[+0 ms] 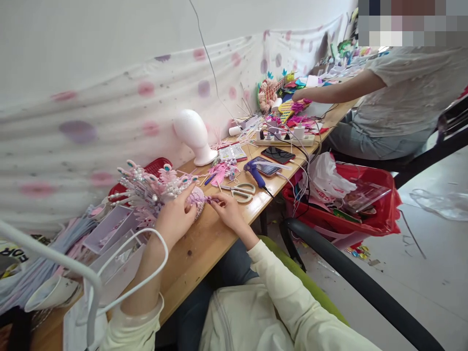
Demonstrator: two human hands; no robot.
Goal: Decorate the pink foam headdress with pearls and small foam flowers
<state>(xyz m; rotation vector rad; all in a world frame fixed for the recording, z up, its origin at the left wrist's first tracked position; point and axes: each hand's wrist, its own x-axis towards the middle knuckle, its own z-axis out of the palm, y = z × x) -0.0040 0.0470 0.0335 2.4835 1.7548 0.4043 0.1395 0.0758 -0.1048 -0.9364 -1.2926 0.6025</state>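
- left hand (178, 214) clamps the beaded pink ornament (146, 191);
- right hand (227, 210) pinches its purple right end (197, 196);
- scissors (244, 188) lie just beyond, on the surface's (193, 258) far side.

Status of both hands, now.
Left hand: closed, holding the beaded headpiece.
Right hand: fingers closed at its purple trim; what they pinch cannot be told.

The wooden tabletop (204, 248) is glossy, the head form (189, 129) smooth and matt, the pearly beads (155, 198) shiny.
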